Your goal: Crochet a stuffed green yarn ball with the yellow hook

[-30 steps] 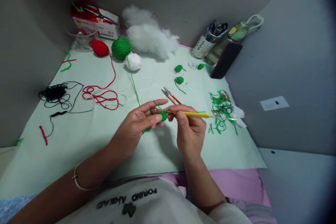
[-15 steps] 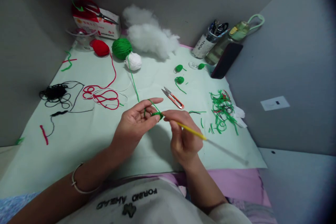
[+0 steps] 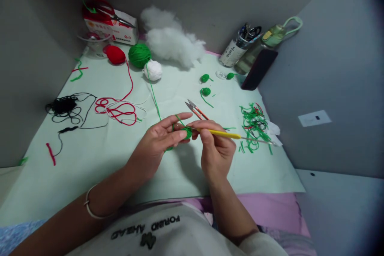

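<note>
Between the thumb and fingers of my left hand point(image 3: 159, 140) is a small green crochet piece point(image 3: 187, 132). Green yarn point(image 3: 153, 98) runs from the green yarn ball point(image 3: 140, 55) to the fingers of that hand, and a strand passes over the raised index finger. My right hand point(image 3: 218, 148) grips the yellow handle of a crochet hook point(image 3: 225, 133); the hook's tip is at the green piece, though the exact stitch is too small to make out. Thread snips point(image 3: 196, 110) lie just beyond my right hand, their handle end partly hidden by it.
Yarn scraps point(image 3: 254, 128) lie to the right, and small green crocheted balls point(image 3: 205, 92) farther back. Red yarn point(image 3: 120, 110) and black yarn point(image 3: 62, 106) spread on the left. White stuffing point(image 3: 172, 42), a pen cup point(image 3: 232, 52), a bottle point(image 3: 255, 48) and a phone point(image 3: 259, 70) stand along the back.
Both hands have shifted slightly right. The hook has swung to a flatter angle, its rear end rising. More of the green piece shows, and my right hand now covers the snips' handle end.
</note>
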Tool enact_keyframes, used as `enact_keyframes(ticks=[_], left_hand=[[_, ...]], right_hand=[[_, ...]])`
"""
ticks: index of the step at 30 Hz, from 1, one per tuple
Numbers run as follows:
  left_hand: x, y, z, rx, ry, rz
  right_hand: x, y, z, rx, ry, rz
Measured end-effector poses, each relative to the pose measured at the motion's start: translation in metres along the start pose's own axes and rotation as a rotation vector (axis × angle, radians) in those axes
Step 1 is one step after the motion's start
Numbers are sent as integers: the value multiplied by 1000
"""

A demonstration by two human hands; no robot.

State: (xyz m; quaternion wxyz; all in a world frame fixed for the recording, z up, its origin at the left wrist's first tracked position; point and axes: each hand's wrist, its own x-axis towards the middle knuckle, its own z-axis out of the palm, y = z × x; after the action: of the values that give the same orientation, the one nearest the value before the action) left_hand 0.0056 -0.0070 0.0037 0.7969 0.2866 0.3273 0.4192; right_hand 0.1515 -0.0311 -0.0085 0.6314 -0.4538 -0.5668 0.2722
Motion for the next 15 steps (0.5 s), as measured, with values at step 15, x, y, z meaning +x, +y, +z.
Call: enact_keyframes(ticks=[15], left_hand=[[3,2,-5,-4,-8,1]], right_hand=[[3,0,-4,156,7,147]])
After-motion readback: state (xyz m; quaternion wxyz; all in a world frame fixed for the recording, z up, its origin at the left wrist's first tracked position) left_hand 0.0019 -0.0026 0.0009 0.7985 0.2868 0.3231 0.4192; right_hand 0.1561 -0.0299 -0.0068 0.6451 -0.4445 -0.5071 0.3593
